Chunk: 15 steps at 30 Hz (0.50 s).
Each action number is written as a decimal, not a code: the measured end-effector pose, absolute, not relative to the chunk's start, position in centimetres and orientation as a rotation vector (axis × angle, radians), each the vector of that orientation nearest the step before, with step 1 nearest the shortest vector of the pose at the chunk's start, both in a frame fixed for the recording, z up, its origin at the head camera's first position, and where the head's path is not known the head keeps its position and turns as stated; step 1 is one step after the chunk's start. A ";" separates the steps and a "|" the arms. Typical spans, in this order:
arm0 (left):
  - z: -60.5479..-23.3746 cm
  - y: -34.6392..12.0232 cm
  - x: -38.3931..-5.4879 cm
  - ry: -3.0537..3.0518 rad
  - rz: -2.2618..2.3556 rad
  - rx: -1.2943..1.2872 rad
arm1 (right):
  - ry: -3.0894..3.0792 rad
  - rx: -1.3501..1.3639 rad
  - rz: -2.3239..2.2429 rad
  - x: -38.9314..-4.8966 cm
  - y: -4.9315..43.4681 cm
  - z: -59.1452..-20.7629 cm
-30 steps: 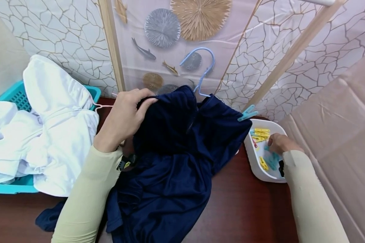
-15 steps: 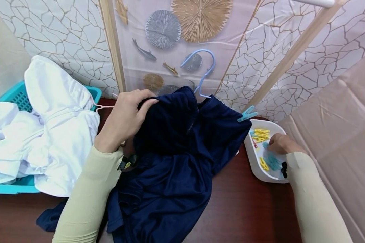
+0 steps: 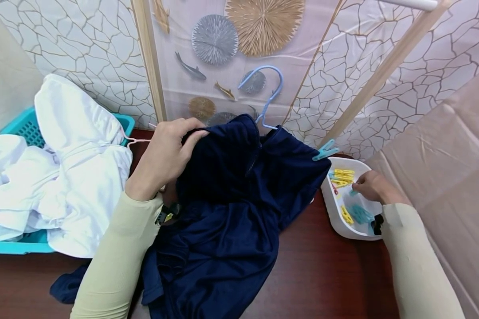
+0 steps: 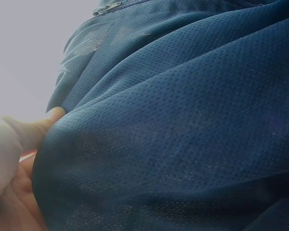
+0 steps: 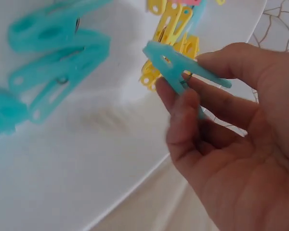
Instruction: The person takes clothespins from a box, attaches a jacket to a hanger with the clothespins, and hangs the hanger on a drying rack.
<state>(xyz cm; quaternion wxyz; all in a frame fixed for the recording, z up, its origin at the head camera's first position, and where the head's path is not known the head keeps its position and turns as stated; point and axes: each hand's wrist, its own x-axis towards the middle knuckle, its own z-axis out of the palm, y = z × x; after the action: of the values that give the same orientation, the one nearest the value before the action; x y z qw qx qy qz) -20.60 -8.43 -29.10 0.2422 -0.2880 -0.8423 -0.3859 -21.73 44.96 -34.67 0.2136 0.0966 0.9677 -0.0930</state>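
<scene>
A navy zip-neck garment (image 3: 227, 230) of dotted mesh fabric hangs on a blue hanger (image 3: 281, 82), whose hook stands up out of the neck. My left hand (image 3: 163, 155) pinches the garment's left shoulder between thumb and fingers. On the opposite shoulder a teal clothespin (image 3: 325, 150) is clipped. Over the white tub (image 3: 335, 217) my right hand (image 3: 377, 186) holds another teal clothespin (image 5: 171, 67) between thumb and fingers, its two handles spread apart in the right wrist view. Yellow clothespins (image 3: 343, 175) and more teal ones (image 3: 360, 214) lie in the tub.
White garments (image 3: 84, 177) with a pink hanger (image 3: 137, 140) fill a teal basket (image 3: 21, 126) at the left. Wooden poles (image 3: 383, 73) rise behind the reddish-brown table (image 3: 307, 274). A quilted beige panel (image 3: 443, 164) stands at the right.
My right hand has drawn slightly back and right within the tub, and a teal clothespin now shows at its fingertips. The left hand keeps its pinch on the navy garment.
</scene>
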 end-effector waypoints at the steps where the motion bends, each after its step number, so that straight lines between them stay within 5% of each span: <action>1: -29.1 -8.4 -20.6 -2.305 -1.057 -0.788 | 2.708 0.281 -0.288 -21.6 44.9 -34.7; 15: -29.0 -8.3 -20.5 -2.339 -1.046 -0.792 | 3.218 0.334 -0.899 -17.7 41.3 -32.0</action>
<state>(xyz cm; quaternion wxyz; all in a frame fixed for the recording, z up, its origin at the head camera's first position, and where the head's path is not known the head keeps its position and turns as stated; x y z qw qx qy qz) -20.50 -8.35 -28.98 0.2276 -0.2876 -0.8493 -0.3798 -17.71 41.33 -32.04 -0.1080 0.0988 0.9528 -0.2661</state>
